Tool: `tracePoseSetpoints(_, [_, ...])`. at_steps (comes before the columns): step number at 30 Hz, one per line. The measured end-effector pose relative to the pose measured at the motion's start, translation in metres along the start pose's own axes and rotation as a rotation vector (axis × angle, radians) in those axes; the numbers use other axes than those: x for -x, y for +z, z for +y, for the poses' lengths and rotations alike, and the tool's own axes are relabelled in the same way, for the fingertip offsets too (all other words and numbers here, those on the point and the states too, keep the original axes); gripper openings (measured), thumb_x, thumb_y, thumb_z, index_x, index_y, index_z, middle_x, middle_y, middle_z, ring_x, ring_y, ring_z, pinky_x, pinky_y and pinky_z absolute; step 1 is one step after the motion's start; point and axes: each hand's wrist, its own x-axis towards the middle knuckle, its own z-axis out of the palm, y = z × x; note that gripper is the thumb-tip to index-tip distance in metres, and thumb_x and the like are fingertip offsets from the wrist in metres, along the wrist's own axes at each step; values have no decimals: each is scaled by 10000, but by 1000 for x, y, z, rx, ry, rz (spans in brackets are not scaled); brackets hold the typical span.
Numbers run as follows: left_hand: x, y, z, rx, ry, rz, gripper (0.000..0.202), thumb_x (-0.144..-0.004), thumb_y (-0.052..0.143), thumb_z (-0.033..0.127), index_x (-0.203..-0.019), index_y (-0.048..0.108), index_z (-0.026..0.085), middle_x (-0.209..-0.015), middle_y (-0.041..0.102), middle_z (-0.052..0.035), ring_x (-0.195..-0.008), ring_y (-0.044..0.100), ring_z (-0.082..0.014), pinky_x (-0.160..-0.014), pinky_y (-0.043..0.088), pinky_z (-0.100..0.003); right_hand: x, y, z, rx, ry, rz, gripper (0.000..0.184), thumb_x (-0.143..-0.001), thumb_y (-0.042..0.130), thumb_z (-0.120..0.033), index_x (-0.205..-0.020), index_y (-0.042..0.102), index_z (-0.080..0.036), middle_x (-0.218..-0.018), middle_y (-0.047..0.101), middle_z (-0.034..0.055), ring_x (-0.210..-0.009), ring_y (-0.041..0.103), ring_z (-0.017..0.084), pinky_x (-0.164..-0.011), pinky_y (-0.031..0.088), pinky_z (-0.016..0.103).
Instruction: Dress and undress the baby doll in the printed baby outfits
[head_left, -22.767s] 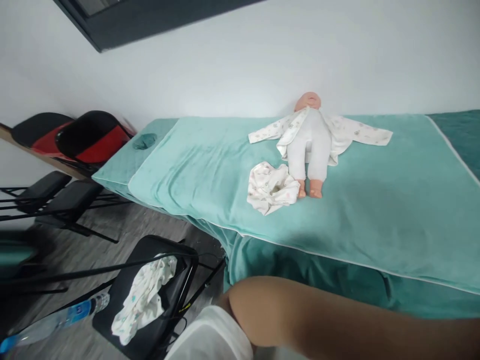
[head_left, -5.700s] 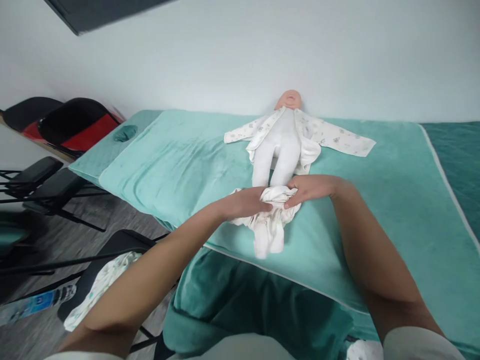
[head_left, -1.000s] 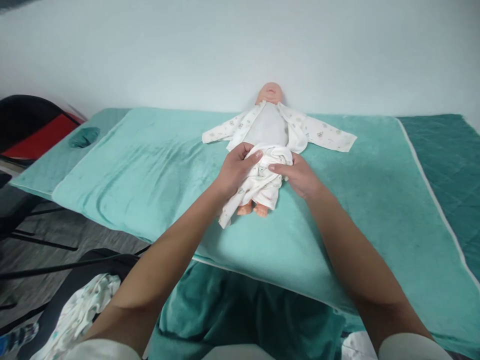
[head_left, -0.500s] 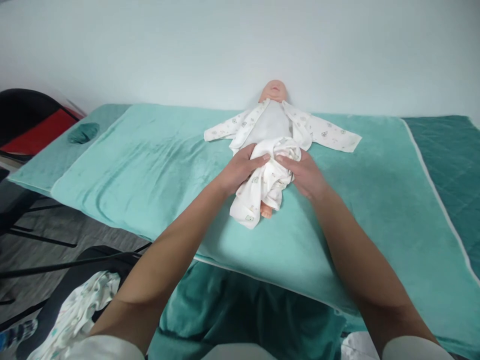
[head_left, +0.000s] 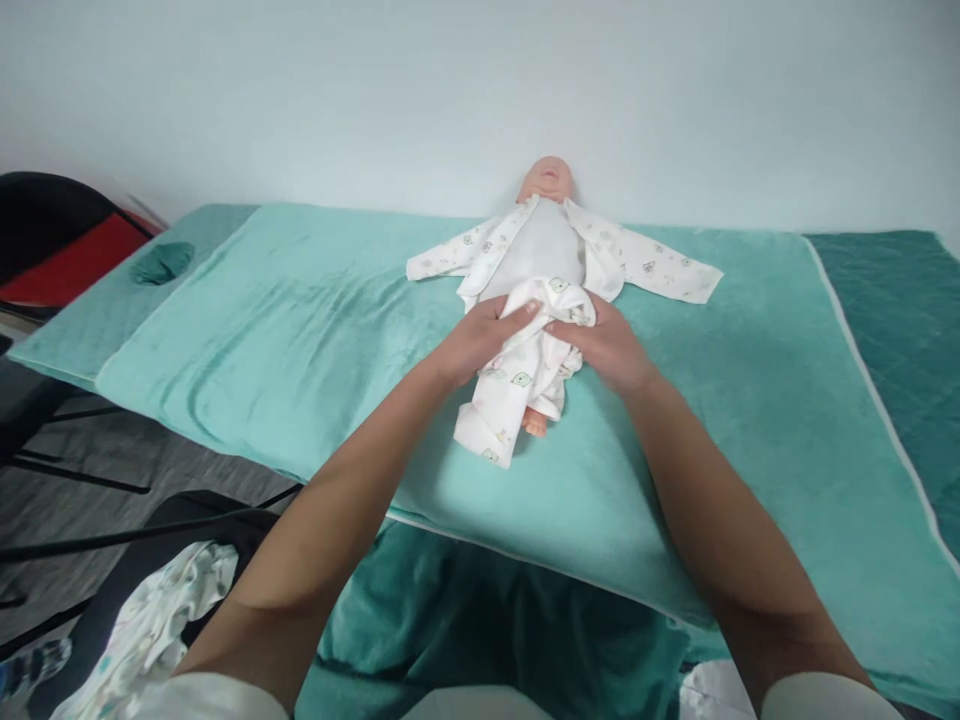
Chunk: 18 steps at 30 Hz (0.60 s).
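Observation:
A baby doll [head_left: 541, 250] lies on its back on the teal blanket [head_left: 300, 340], head toward the wall. An open white printed top [head_left: 645, 265] is spread under it, sleeves out to both sides. White printed baby trousers [head_left: 517, 385] are bunched over the doll's legs, and one foot [head_left: 534, 422] shows below them. My left hand [head_left: 472, 340] grips the trousers' waist on the left. My right hand [head_left: 604, 345] grips it on the right. Both hands are closed on the cloth at the doll's hips.
The bed stands against a white wall; a darker green quilt [head_left: 900, 300] covers its right end. A black and red chair [head_left: 52, 235] is at the far left. A black chair [head_left: 187, 520] near my left side carries another printed garment [head_left: 142, 630].
Both hands have drawn the trousers' waist up the doll's legs to its hips. One trouser leg now hangs lower and only one foot shows.

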Motion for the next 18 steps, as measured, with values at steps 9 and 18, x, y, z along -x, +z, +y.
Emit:
tracePoseSetpoints(9, [5, 4, -6, 189, 17, -10, 444, -802, 758, 531, -1055, 663, 180, -924, 715, -56, -768, 662, -171, -684, 528, -280, 6, 5, -6, 75, -11, -65, 391, -801, 763, -442, -1107, 702, -205, -1046, 718, 40, -986, 658, 252, -830, 540, 353])
tracePoseSetpoints(18, [3, 10, -11, 217, 14, 61, 434, -826, 712, 589, -984, 631, 192, -862, 681, -39, -742, 641, -166, -668, 519, -282, 10, -6, -10, 146, 49, -389, 404, -824, 781, -524, -1073, 739, -208, -1050, 732, 31, -997, 678, 262, -849, 549, 358])
